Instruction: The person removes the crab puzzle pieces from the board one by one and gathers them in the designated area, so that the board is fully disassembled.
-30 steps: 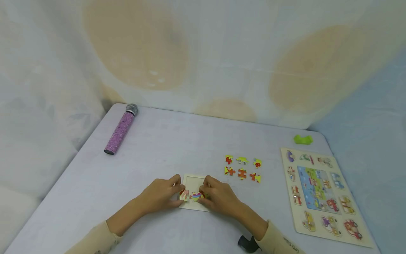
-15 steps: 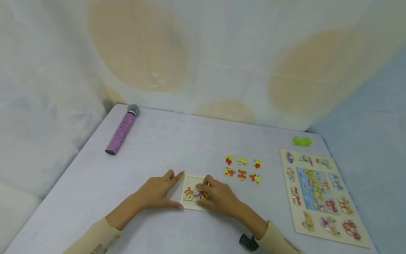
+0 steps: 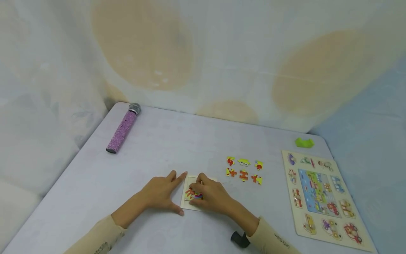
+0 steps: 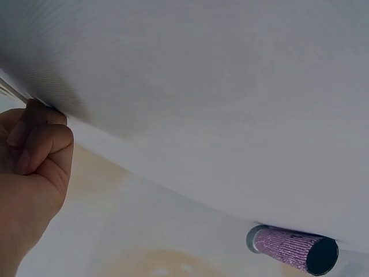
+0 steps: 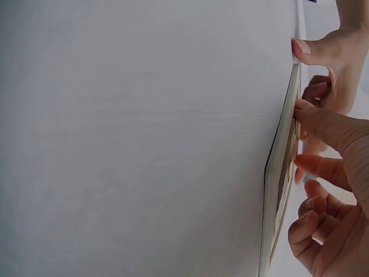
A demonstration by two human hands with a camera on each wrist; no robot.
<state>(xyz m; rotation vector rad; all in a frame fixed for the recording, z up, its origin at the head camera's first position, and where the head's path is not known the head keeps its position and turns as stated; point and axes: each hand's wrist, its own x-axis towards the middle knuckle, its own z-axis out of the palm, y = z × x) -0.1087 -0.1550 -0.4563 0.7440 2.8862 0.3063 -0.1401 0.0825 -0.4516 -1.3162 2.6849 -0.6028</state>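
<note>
A small pale puzzle tray [image 3: 187, 207] lies near the table's front. Inside it, an orange-patterned puzzle piece [image 3: 188, 195] sits at the left, with a rainbow-striped puzzle piece [image 3: 198, 196] against its right side. My right hand [image 3: 214, 195] pinches the rainbow piece between thumb and forefinger and covers much of the tray's right half. My left hand [image 3: 160, 193] rests beside the tray's left edge, thumb and forefinger spread apart, its other fingers curled under in the left wrist view. From the side, the right wrist view has the right thumb [image 5: 323, 124] on the tray.
Several loose red-and-yellow puzzle pieces [image 3: 243, 175] lie in two rows beyond the tray to the right. Farther right is a large picture puzzle board [image 3: 296, 218], with a green object [image 3: 304, 143] behind it. A purple glittery microphone [image 3: 122, 132] lies back left.
My left hand has let go of the orange-patterned piece and spread along the tray's left edge. My right hand has shifted left with the rainbow piece, up against the other piece.
</note>
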